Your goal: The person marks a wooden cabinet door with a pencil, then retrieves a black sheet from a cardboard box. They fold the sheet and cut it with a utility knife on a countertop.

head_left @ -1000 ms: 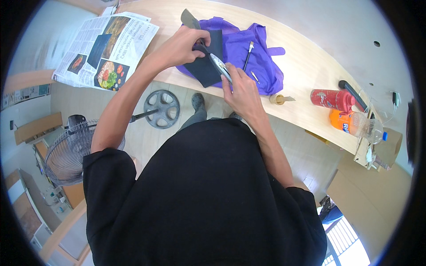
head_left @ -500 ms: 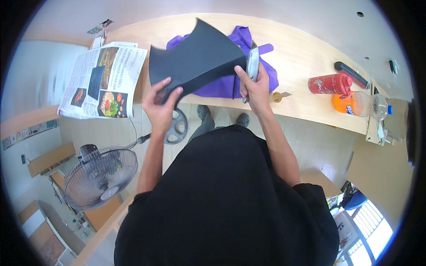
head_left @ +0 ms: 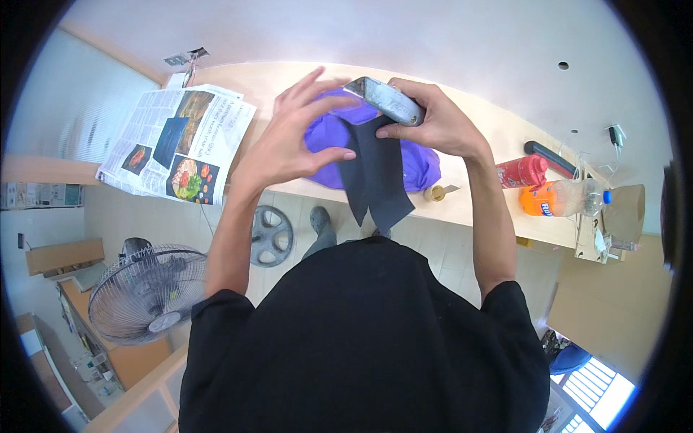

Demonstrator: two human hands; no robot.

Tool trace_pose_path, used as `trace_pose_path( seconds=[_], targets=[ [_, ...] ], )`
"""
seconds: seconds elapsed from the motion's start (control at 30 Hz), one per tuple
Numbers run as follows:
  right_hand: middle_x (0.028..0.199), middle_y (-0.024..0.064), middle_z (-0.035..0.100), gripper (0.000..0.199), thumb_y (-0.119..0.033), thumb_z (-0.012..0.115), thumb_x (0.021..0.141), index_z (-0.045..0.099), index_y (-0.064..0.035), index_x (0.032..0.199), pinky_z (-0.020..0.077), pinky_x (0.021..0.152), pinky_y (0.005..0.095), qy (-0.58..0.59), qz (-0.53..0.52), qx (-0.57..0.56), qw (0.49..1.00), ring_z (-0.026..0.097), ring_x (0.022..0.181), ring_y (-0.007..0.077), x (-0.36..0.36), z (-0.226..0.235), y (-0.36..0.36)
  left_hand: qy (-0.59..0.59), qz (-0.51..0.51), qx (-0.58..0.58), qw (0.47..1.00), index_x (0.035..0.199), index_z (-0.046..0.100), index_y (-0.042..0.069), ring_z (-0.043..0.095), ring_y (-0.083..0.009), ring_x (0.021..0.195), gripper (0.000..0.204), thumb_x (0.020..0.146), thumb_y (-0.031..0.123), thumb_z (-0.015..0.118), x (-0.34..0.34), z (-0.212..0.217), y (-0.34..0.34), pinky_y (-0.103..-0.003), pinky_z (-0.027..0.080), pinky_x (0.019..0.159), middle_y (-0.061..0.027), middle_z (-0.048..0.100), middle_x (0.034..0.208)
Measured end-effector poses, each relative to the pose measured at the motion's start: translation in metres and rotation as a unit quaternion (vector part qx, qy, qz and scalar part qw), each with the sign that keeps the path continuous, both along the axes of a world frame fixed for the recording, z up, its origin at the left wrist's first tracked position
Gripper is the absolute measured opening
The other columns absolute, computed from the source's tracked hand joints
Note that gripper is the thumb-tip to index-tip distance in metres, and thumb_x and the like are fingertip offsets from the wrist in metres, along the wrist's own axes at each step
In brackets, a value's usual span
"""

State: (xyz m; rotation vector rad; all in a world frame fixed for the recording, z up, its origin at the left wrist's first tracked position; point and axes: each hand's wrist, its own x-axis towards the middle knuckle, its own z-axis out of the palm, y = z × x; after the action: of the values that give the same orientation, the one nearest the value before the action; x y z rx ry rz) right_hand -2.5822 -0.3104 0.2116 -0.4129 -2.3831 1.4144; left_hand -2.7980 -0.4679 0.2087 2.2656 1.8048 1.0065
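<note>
Orange bottle (head_left: 559,200) part full; hands: right (head_left: 433,123) grips knife (head_left: 385,100).

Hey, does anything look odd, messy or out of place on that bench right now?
The newspaper hangs over the bench edge at the left. The orange bottle lies on its side. The black sheet dangles unsupported in the air from the right hand, which also holds the utility knife.

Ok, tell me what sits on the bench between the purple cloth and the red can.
In the head view, a small tape roll sits between the purple cloth and red can.
</note>
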Motion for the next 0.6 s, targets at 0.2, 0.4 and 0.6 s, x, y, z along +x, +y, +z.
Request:
trace_pose_path(
  seconds=[0.2, 0.4, 0.6],
  targets=[
    [0.093, 0.0070, 0.066, 0.049, -0.022, 0.080, 0.087, 0.061, 0.0002, 0.126, 0.0514, 0.074, 0.0300, 0.105, -0.199, 0.063, 0.972, 0.062, 0.083, 0.0142, 0.013, -0.005, -0.015, -0.150, 0.028, -0.121, 0.981, 0.132, 0.061, 0.011, 0.074, -0.0294, 0.089, 0.060, 0.077, 0.008, 0.085, 0.001, 0.002, 0.015, -0.038, 0.056, 0.086, -0.0163, 0.076, 0.097],
    [0.097, 0.0145, 0.069, 0.040, -0.016, 0.069, 0.094, 0.059, 0.0016, 0.129, 0.0521, 0.077, 0.0332, 0.070, -0.223, -0.023, 0.972, 0.066, 0.083, 0.0197, 0.046, -0.039, -0.057, -0.059, 0.015, -0.134, 0.989, 0.135, 0.062, 0.014, 0.068, -0.0263, 0.072, 0.063, 0.076, 0.003, 0.083, 0.000, 0.002, 0.027, -0.036, 0.056, 0.072, -0.0146, 0.075, 0.102],
    [0.096, 0.0203, 0.070, 0.042, -0.014, 0.070, 0.094, 0.061, 0.0010, 0.132, 0.0520, 0.074, 0.0369, 0.031, -0.223, 0.068, 0.972, 0.064, 0.076, 0.0271, 0.046, -0.061, -0.077, -0.009, -0.016, -0.146, 0.989, 0.114, 0.073, 0.007, 0.067, -0.0203, 0.071, 0.039, 0.077, 0.005, 0.083, -0.007, -0.023, 0.046, -0.033, 0.056, 0.068, -0.0137, 0.075, 0.098]
  ],
)
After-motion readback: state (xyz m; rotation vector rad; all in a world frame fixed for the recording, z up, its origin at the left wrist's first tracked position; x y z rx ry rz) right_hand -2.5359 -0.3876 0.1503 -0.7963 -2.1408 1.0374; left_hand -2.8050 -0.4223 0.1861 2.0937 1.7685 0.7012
